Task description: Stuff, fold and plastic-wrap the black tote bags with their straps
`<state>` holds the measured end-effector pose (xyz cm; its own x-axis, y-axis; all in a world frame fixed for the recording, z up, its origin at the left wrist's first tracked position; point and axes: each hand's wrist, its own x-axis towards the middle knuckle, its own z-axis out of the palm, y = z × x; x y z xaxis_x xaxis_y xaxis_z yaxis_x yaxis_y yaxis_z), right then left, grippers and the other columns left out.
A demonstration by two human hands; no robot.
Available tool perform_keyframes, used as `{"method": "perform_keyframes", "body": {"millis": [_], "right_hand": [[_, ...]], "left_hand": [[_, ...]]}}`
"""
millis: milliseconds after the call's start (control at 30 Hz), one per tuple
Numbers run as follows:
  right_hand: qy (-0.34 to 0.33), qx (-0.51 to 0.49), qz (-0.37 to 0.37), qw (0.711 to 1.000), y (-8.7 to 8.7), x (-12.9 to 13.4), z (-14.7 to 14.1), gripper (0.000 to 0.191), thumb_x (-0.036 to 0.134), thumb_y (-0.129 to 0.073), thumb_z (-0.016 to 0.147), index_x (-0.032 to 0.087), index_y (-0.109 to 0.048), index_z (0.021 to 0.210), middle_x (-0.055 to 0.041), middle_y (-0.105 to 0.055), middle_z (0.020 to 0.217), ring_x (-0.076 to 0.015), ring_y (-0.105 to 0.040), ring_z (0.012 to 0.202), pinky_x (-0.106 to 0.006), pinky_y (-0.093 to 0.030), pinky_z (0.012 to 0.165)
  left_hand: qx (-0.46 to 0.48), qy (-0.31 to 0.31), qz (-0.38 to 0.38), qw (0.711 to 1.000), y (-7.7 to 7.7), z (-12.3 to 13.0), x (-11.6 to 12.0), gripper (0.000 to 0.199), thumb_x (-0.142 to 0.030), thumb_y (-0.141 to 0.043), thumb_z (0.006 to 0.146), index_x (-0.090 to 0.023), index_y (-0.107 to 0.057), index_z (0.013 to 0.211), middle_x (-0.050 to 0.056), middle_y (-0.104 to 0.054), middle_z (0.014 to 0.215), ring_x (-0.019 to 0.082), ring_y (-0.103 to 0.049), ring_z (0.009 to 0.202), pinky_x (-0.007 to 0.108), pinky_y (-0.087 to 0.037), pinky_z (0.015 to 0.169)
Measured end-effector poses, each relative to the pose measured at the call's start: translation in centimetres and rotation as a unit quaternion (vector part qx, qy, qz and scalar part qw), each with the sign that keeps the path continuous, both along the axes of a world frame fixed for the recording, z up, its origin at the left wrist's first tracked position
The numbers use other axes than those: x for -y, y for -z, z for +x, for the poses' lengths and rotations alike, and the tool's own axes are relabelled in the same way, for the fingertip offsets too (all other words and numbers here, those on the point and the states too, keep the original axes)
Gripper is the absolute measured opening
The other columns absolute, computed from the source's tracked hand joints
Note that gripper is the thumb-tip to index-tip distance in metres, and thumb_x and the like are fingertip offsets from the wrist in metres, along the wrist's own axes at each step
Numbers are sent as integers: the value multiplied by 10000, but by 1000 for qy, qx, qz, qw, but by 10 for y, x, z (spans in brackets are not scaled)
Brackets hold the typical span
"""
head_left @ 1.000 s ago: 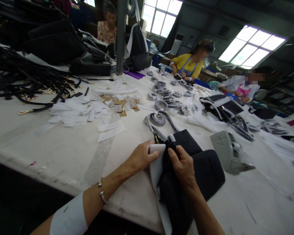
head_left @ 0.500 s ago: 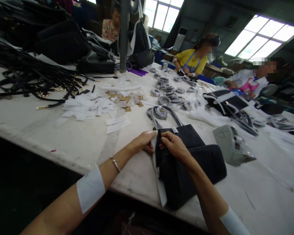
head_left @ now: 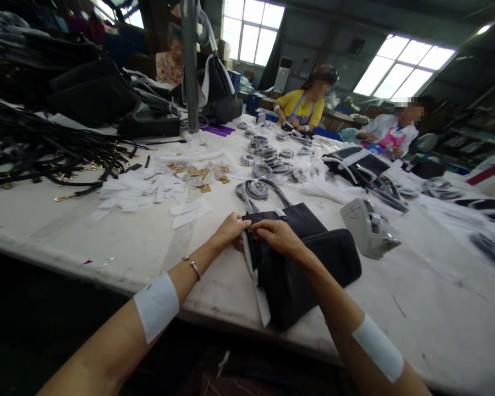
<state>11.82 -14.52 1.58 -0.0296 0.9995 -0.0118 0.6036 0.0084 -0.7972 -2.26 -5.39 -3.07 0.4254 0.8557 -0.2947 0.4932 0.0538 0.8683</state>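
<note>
A black handbag [head_left: 291, 280] lies on the white table in front of me, close to its front edge. Its wrapped grey handles point away from me, and a coil of wrapped strap [head_left: 256, 189] rests by them. My left hand [head_left: 230, 230] pinches the bag's upper left edge, fingers closed. My right hand [head_left: 274, 235] is closed on the same edge just to the right, its fingertips partly hidden by the bag. A white strip [head_left: 260, 300] hangs along the bag's left side, below both hands.
White paper slips [head_left: 144, 190] and brown tags [head_left: 204, 179] lie left of the bag. Black straps with gold clips [head_left: 66, 157] pile at far left. A grey tape dispenser [head_left: 367, 228] stands right. Several wrapped coils [head_left: 268, 157] lie beyond. A metal post [head_left: 191, 71] rises behind; co-workers sit across.
The camera view has turned, so the whole scene sits further left. Both hands stay at the bag's left edge, and the black edge by the fingers now lies folded further over leftward.
</note>
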Motion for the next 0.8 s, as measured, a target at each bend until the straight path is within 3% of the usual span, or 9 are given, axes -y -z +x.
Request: {"method": "perform_keyframes", "body": {"millis": [133, 200, 267, 400, 500, 600, 700, 733, 800], "right_hand": [[40, 149, 134, 979, -20, 26, 2, 245, 368, -495, 935, 245, -706, 939, -3, -728, 912, -170, -652, 851, -276, -442, 779], [38, 234, 159, 958, -15, 34, 5, 278, 400, -469, 956, 241, -696, 939, -17, -718, 935, -180, -628, 864, -293, -406, 807], [31, 311, 172, 934, 1, 35, 9, 294, 382, -432, 976, 221, -678, 964, -38, -702, 928, -190, -597, 865, -315, -367, 828], [27, 397, 172, 901, 38, 23, 12, 302, 346, -382, 995, 209, -645, 941, -52, -663, 883, -202, -538, 850, -334, -311, 815], [28, 379, 177, 908, 48, 18, 14, 327, 359, -354, 1006, 210, -624, 895, -34, -650, 854, -185, -528, 821, -323, -297, 818], [34, 357, 185, 915, 47, 19, 15, 345, 365, -334, 1013, 211, -613, 879, -24, -648, 842, -176, -531, 809, -317, -296, 820], [38, 354, 188, 915, 46, 20, 16, 347, 377, -342, 1008, 214, -614, 867, -23, -647, 824, -180, -530, 797, -322, -298, 814], [38, 345, 190, 919, 46, 20, 16, 346, 383, -348, 1006, 215, -617, 867, -22, -649, 824, -179, -533, 797, -320, -301, 811], [40, 311, 194, 930, 46, 20, 18, 358, 397, -348, 1003, 213, -617, 854, -21, -652, 826, -173, -541, 799, -309, -313, 799]], "left_hand": [[-35, -19, 83, 996, -9, -6, -21, 344, -331, -550, 837, -127, -524, 1113, 52, -675, 790, 167, -646, 594, 256, -500, 561], [-72, -37, 120, 989, -7, -10, -31, 325, -330, -559, 842, -150, -530, 1111, 92, -681, 913, 216, -670, 781, 301, -506, 695], [-131, -42, 184, 973, -3, -12, -36, 327, -362, -532, 874, -172, -518, 1140, 118, -662, 1029, 255, -646, 936, 351, -487, 792], [-225, -11, 408, 885, 0, -11, -31, 383, -310, -532, 886, -170, -475, 1238, 153, -572, 1214, 290, -571, 1077, 393, -470, 846], [-181, 43, 509, 840, -6, -14, -17, 297, -205, -577, 849, -164, -547, 1141, 137, -582, 1170, 286, -536, 1099, 407, -444, 908], [-47, 92, 477, 873, -8, -30, 6, 112, -174, -507, 892, -177, -594, 962, 68, -636, 965, 201, -591, 947, 332, -476, 863], [55, 63, 405, 910, 1, -65, 35, 153, -160, -447, 916, -192, -592, 955, 19, -641, 891, 142, -614, 849, 265, -498, 792], [62, 61, 398, 913, 5, -78, 46, 165, -144, -438, 910, -193, -590, 954, 16, -637, 885, 137, -615, 845, 260, -500, 786], [55, 117, 404, 906, 13, -103, 68, 202, -100, -431, 885, -194, -586, 973, 25, -632, 911, 139, -611, 883, 261, -502, 811]]}}
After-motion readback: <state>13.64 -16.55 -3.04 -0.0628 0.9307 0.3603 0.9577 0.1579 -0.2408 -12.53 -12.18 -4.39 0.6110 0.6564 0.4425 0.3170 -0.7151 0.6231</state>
